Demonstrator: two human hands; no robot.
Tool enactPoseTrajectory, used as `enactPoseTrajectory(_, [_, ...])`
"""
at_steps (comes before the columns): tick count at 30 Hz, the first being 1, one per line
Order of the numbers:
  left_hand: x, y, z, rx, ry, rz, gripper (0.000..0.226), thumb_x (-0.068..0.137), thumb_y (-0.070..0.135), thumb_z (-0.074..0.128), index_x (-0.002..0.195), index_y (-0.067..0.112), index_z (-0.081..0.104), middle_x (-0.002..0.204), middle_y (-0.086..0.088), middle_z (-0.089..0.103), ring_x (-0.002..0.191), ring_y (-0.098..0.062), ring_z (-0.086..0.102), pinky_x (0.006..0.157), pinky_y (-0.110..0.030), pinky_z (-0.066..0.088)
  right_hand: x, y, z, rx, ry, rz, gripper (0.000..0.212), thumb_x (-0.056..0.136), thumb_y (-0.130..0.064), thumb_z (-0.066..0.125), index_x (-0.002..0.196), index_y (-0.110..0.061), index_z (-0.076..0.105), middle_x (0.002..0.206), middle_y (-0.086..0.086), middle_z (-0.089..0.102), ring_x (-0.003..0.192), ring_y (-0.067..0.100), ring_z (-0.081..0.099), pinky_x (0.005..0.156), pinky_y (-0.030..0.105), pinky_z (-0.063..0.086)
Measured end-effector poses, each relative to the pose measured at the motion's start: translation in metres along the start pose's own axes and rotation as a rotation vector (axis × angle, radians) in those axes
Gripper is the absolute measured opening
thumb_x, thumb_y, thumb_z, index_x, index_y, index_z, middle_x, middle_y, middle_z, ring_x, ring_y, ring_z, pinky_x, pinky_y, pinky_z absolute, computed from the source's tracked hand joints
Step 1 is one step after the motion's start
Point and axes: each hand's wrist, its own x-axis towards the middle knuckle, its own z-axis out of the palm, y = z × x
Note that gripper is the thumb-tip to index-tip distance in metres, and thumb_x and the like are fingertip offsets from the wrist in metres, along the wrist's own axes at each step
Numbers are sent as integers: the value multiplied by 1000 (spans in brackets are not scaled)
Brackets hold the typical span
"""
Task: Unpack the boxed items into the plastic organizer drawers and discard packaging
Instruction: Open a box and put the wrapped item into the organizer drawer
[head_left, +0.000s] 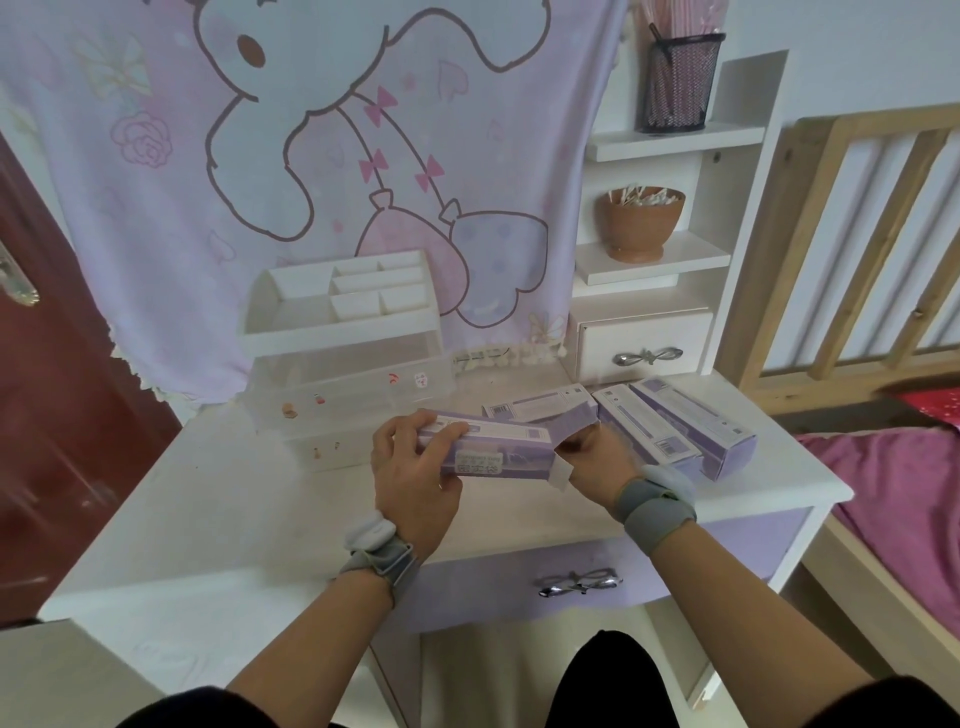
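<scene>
Left grip (415, 470) is wrapped round the purple box (498, 448), held level over the counter (234, 509), in front of the organizer (343, 338) and slightly to its right. Right grip (597, 457) has its fingers curled on the box's open end, flaps out. It's blurred but looks like a pinch. The organizer's clear drawer (358, 397) is pulled out toward the person. Three spare boxes (647, 431) lie flat on the counter, right of the organizer, side by side.

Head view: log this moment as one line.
step: opening box | left hand: grips box | right hand: at its open end, grip blurred | three boxes: on table
</scene>
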Motion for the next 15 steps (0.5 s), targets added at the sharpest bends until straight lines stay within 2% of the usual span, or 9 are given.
enactPoseTrajectory(3, [-1,-1,-2,-11,8,4,55,61,3,81,114,15,69,121,-15,59,111,-39,47,86,-49,51,-2,-1,-1,95,-56,4,26,85,1,59,102,-13,72,72,-20,63,66,-9,59,49,2,41])
enactPoseTrajectory(4, [-1,-1,-2,-11,7,5,55,61,4,81,114,15,69,121,-15,59,111,-39,47,86,-49,51,-2,-2,-2,69,-83,9,27,85,1,57,104,-13,71,71,-24,60,65,-8,58,49,3,41])
enactPoseTrajectory(6, [-1,-2,-3,-2,4,10,54,61,4,83,113,14,69,121,-16,60,111,-40,48,85,-50,52,1,-3,-3,-15,-147,4,26,88,-4,55,109,-12,68,77,-13,65,69,4,56,58,7,42])
enactPoseTrajectory(8, [-2,-3,-2,13,6,26,53,62,4,83,112,14,70,120,-17,60,111,-41,50,86,-52,52,1,-2,-6,-4,-223,26,26,92,-12,54,118,-14,61,96,4,67,82,17,57,69,21,49])
enactPoseTrajectory(9, [-2,-4,-2,24,8,39,52,62,4,84,112,13,70,120,-18,61,111,-42,51,86,-53,52,1,-1,-8,72,-268,49,27,94,-16,55,120,-19,57,101,4,64,86,17,57,69,21,52])
enactPoseTrajectory(12, [-3,-6,-2,66,21,98,52,64,3,84,112,13,70,119,-20,62,110,-42,52,85,-54,53,-4,1,-10,319,-383,110,35,93,-18,60,126,-25,51,104,-10,58,91,10,55,58,10,51])
enactPoseTrajectory(15, [-3,-6,-1,99,32,128,54,64,2,84,115,12,69,117,-22,63,109,-44,54,83,-55,53,-4,5,-7,461,-388,175,38,92,-16,62,127,-25,53,112,-5,58,96,13,53,67,16,53])
